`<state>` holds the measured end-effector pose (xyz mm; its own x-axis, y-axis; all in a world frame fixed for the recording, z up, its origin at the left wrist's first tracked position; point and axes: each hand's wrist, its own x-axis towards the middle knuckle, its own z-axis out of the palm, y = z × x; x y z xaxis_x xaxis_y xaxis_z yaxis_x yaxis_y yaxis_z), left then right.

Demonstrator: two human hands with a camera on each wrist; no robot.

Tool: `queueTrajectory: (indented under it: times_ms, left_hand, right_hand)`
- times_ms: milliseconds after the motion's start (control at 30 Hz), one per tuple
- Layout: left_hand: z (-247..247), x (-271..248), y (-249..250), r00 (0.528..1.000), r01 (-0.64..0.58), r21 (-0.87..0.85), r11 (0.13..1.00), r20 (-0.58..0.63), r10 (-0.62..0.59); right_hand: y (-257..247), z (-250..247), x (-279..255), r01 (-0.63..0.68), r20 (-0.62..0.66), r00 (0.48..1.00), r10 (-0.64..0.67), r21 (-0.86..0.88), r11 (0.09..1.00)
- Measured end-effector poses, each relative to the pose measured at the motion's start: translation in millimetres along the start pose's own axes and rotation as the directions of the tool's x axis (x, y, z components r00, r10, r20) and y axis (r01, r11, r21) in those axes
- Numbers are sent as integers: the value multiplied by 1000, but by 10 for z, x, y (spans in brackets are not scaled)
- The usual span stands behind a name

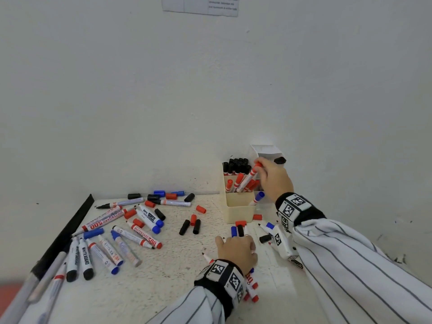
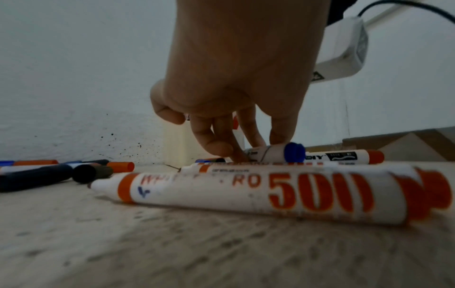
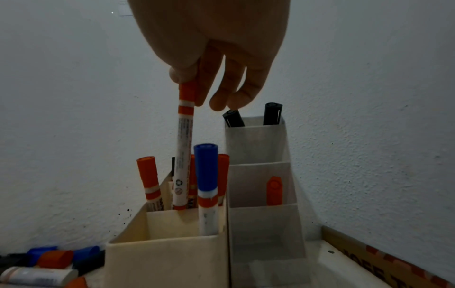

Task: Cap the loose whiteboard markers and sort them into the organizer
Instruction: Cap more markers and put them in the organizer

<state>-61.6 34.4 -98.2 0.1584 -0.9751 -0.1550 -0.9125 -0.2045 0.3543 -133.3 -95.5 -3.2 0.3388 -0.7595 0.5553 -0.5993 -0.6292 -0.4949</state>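
My right hand (image 1: 260, 168) (image 3: 191, 83) pinches the red cap of a red marker (image 1: 248, 181) (image 3: 184, 152). That marker hangs upright, its lower end inside the middle compartment of the cream organizer (image 1: 238, 208) (image 3: 167, 259), among other red markers. Black markers (image 1: 236, 166) fill the back compartment. One blue-capped marker (image 1: 257, 198) (image 3: 206, 185) leans in the front one. My left hand (image 1: 236, 247) (image 2: 234, 150) is down on the table, fingers curled onto a white marker with a blue end (image 2: 283, 153). Loose markers and caps (image 1: 131, 228) lie scattered to the left.
A second white organizer (image 3: 261, 220) stands right of the cream one, with black markers (image 3: 270, 115) at the back and a red cap (image 3: 274, 193) in the middle. A big red "500" marker (image 2: 258, 194) lies under my left wrist. The wall is close behind; a black strip (image 1: 70, 228) edges the table's left.
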Motion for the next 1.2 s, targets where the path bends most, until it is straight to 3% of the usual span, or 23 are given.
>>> queueTrajectory:
  times_ms: [100, 267, 400, 500, 567, 667, 733, 800, 900, 933, 967, 1200]
  left_hand:
    - [-101, -17, -111, 1000, 28, -198, 980, -1, -29]
    - [-226, -62, -397, 993, 94, -542, 835, -12, -120]
    - [-349, -149, -680, 984, 69, -627, 776, -84, -155]
    - [-432, -232, -907, 977, 89, -612, 786, -100, -188]
    - [-466, -297, -1041, 975, 111, -618, 778, -86, -207]
    - [-477, -384, -1189, 961, 153, -623, 767, -88, -263]
    - [-457, -406, -1257, 947, 174, -610, 773, -110, -301]
    - [-437, -419, -1302, 941, 190, -599, 778, -116, -319]
    - [-404, -469, -1360, 941, 227, -585, 778, -73, -330]
    - [-391, -496, -1381, 941, 243, -578, 779, -56, -334]
    - [-387, -525, -1403, 941, 256, -565, 784, -42, -337]
    - [-410, -682, -1595, 923, 321, -519, 793, -16, -384]
  right_hand:
    - [-20, -32, 64, 32, -86, 996, -32, 0, 999]
    - [-39, 67, 135, -25, 49, 998, 28, -50, 998]
    - [-63, 182, 154, -83, 50, 995, 90, -123, 989]
    - [-94, 266, 133, -44, 262, 953, 151, -375, 926]
    - [-145, 278, 82, -29, 331, 926, 184, -424, 905]
    - [-243, 226, -13, -11, 175, 983, 53, -230, 973]
    - [-324, 203, -108, 19, 186, 982, -17, -13, 1000]
    - [-384, 244, -239, -9, 375, 927, -5, 35, 999]
    - [-331, 437, -484, -94, 676, 712, 189, -175, 980]
    - [-273, 515, -570, -112, 714, 648, 264, -254, 961]
    - [-220, 585, -649, -126, 718, 618, 320, -311, 942]
    - [-213, 869, -830, -72, 673, 652, 351, -406, 911]
